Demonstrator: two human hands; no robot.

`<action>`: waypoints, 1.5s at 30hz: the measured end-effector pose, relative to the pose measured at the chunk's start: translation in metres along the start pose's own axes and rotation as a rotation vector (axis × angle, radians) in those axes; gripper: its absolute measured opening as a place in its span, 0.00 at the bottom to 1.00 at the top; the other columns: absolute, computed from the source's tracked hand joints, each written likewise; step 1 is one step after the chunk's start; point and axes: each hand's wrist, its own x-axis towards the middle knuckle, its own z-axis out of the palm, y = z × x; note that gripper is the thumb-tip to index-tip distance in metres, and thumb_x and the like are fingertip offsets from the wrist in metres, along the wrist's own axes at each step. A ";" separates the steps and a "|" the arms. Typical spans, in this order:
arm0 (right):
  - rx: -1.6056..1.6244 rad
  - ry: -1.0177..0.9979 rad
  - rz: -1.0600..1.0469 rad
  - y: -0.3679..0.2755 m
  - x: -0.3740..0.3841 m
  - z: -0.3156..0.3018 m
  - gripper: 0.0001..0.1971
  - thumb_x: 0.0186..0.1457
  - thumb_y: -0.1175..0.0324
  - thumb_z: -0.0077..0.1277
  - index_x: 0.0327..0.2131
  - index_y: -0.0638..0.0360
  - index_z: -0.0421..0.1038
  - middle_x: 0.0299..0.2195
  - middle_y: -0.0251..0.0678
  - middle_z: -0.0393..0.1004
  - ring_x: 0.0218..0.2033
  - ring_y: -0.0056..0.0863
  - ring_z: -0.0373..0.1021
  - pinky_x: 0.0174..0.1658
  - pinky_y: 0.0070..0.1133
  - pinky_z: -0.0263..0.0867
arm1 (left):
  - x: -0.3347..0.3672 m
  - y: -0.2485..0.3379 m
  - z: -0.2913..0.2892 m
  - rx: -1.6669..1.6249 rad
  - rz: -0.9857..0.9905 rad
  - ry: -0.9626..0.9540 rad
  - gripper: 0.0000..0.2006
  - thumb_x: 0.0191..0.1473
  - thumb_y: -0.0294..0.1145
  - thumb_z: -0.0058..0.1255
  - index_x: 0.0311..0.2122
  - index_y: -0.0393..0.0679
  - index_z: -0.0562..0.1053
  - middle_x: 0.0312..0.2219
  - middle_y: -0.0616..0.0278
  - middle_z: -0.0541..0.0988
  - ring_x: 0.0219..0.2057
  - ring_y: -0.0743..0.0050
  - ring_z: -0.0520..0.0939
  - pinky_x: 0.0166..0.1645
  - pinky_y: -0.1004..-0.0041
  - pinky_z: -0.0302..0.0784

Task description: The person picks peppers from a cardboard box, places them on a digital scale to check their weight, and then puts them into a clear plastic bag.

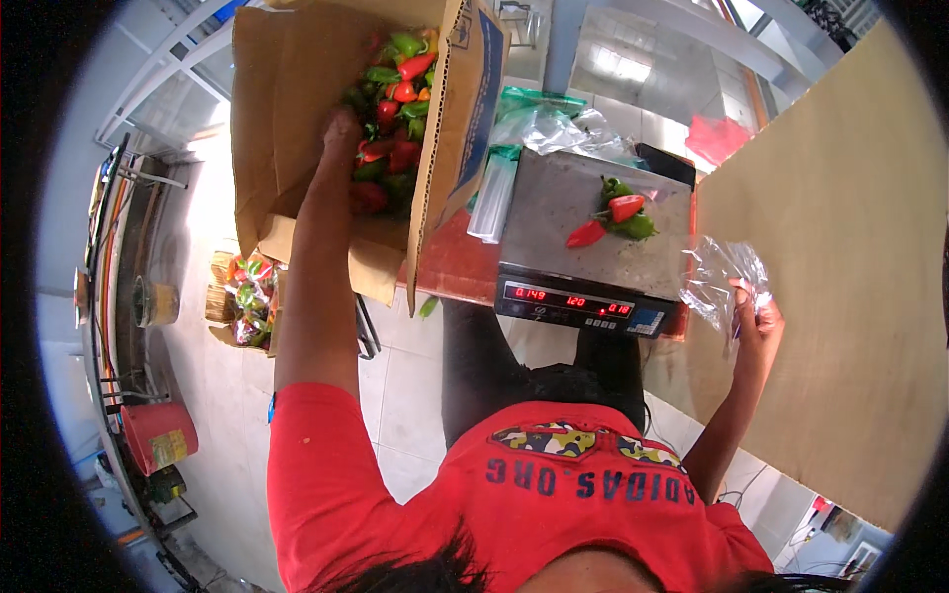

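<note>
My left arm reaches into a tall cardboard box (465, 89) of red, green and orange peppers (400, 91). My left hand (343, 127) is at the left edge of the pile; its fingers are hidden, so I cannot tell whether it grips a pepper. Several red and green peppers (625, 209) lie in a small heap on the metal plate of a digital scale (554, 212) with a lit red display. To the right of the scale, my right hand (756, 314) is closed on a clear plastic bag (717, 269), which hangs crumpled against the scale's edge.
Clear bags with green edges (539, 119) lie behind and left of the scale on a red table (450, 259). A smaller box of bagged peppers (249, 296) stands on the floor at left, near a red bucket (158, 435). A large tan board (840, 257) fills the right side.
</note>
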 end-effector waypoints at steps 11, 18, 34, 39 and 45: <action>0.038 0.001 0.021 -0.003 -0.002 -0.005 0.09 0.55 0.65 0.52 0.37 0.58 0.76 0.17 0.17 0.60 0.18 0.07 0.53 0.21 0.12 0.45 | -0.001 0.052 -0.037 -0.217 -0.014 0.010 0.22 0.53 0.47 0.42 0.46 0.41 0.70 0.45 0.45 0.73 0.46 0.46 0.75 0.47 0.55 0.72; 0.100 0.045 -0.034 0.014 0.002 -0.015 0.09 0.56 0.66 0.51 0.38 0.59 0.76 0.17 0.17 0.60 0.18 0.07 0.52 0.21 0.11 0.45 | -0.010 -0.027 -0.085 -0.182 0.211 0.374 0.20 0.51 0.41 0.48 0.47 0.42 0.68 0.38 0.43 0.75 0.39 0.50 0.77 0.40 0.57 0.74; 0.171 0.111 -0.135 0.015 -0.020 -0.037 0.08 0.55 0.69 0.52 0.37 0.59 0.77 0.19 0.17 0.62 0.19 0.07 0.52 0.22 0.11 0.46 | -0.388 0.286 -0.106 -0.613 0.823 -0.311 0.16 0.51 0.37 0.51 0.42 0.41 0.64 0.36 0.49 0.73 0.38 0.46 0.77 0.38 0.56 0.73; 0.145 0.115 -0.063 0.022 -0.038 -0.051 0.08 0.55 0.69 0.51 0.37 0.59 0.77 0.19 0.17 0.63 0.20 0.07 0.52 0.22 0.11 0.46 | -0.383 0.337 -0.051 -0.312 0.931 -0.189 0.17 0.50 0.39 0.53 0.40 0.40 0.65 0.34 0.53 0.73 0.35 0.53 0.79 0.35 0.61 0.76; 0.193 0.109 -0.062 0.015 -0.043 -0.051 0.08 0.55 0.69 0.51 0.36 0.59 0.76 0.21 0.19 0.65 0.20 0.08 0.54 0.23 0.11 0.49 | -0.386 0.348 -0.036 -0.202 0.898 -0.080 0.20 0.46 0.41 0.57 0.39 0.41 0.66 0.34 0.56 0.73 0.34 0.58 0.80 0.33 0.63 0.77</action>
